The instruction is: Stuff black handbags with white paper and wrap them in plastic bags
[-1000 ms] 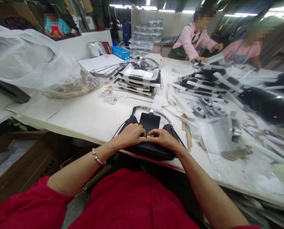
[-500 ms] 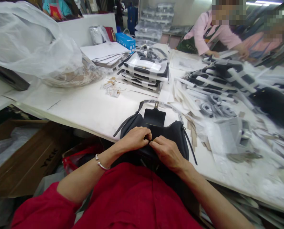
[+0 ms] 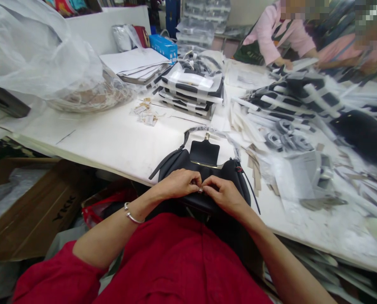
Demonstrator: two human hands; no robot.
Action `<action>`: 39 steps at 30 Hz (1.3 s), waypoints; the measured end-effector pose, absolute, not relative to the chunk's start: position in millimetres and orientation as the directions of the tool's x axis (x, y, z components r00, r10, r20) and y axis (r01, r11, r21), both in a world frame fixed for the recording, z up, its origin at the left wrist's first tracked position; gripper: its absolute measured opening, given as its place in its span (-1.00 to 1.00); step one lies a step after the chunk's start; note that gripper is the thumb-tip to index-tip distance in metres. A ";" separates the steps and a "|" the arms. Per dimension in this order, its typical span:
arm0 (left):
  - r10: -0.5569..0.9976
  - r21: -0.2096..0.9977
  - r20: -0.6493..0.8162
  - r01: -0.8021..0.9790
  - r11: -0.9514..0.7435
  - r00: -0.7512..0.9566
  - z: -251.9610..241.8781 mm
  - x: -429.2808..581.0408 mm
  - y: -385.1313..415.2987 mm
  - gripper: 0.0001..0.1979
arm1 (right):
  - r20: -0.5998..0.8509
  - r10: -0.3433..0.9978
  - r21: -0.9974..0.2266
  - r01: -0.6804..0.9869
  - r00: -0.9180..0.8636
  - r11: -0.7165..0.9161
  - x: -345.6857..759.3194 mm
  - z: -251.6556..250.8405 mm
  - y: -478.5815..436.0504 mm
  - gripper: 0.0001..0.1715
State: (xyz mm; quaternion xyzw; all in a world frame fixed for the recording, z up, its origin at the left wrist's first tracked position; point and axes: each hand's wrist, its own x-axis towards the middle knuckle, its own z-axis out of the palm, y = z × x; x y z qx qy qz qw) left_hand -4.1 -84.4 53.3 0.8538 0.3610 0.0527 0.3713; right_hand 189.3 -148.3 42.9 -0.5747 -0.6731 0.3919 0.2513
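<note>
A black handbag (image 3: 229,177) rests at the table's near edge, against my body. Its flap (image 3: 204,153) is folded back away from me, with a metal fitting at the tip and a zipper (image 3: 204,164) along its base. My left hand (image 3: 182,183) and my right hand (image 3: 223,193) meet at the bag's front, both closed in a pinch. Between their fingertips shows a small metal clasp (image 3: 200,190). The fingers partly cover it. The handle, wrapped in clear film, arches behind the flap.
Wrapped black bags (image 3: 191,95) are stacked behind the handbag. Small tags (image 3: 145,112) lie left of them. A big plastic sack (image 3: 49,55) sits on the left, above a cardboard box (image 3: 26,207). Wrapping strips and black bags crowd the right; two co-workers stand beyond.
My right fingers have shifted slightly, and the metal clasp between my fingertips now shows. The zipper beneath the flap is more visible. The camera view has tilted down a little.
</note>
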 end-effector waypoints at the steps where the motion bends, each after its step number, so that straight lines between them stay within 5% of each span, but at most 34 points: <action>1: 0.659 0.679 -0.184 0.579 -0.451 0.729 52.7 -3.9 -84.1 -0.91 | -0.146 0.972 -0.832 0.555 -0.185 -0.019 189.7 41.7 -146.4 -0.90; 7: 0.667 0.704 -0.163 0.559 -0.438 0.727 45.8 -3.0 -83.1 -0.89 | -0.339 0.922 -0.911 0.312 -0.188 -0.271 190.8 33.1 -134.3 -0.84; 12: 0.676 0.727 -0.182 0.561 -0.396 0.714 44.9 0.6 -81.7 -0.86 | -0.362 0.909 -0.913 0.274 -0.208 -0.301 190.0 31.3 -129.2 -0.77; 22: 0.681 0.771 -0.200 0.542 -0.335 0.705 47.3 3.7 -80.5 -0.83 | -0.240 0.968 -0.898 0.397 -0.079 -0.190 181.3 32.7 -133.1 -0.79; 27: 0.680 0.786 -0.180 0.520 -0.335 0.711 45.8 2.3 -79.1 -0.83 | -0.291 0.955 -0.907 0.333 -0.059 -0.256 186.3 36.0 -130.2 -0.76; 34: 0.689 0.825 -0.166 0.482 -0.295 0.705 41.1 -1.1 -78.2 -0.82 | -0.464 0.877 -0.757 0.569 -0.124 -0.320 192.3 56.3 -119.7 -0.95; 39: 0.672 0.832 -0.159 0.464 -0.303 0.723 40.0 -2.7 -81.0 -0.87 | -0.608 0.766 -0.658 0.673 -0.209 -0.338 194.6 65.0 -105.0 -0.85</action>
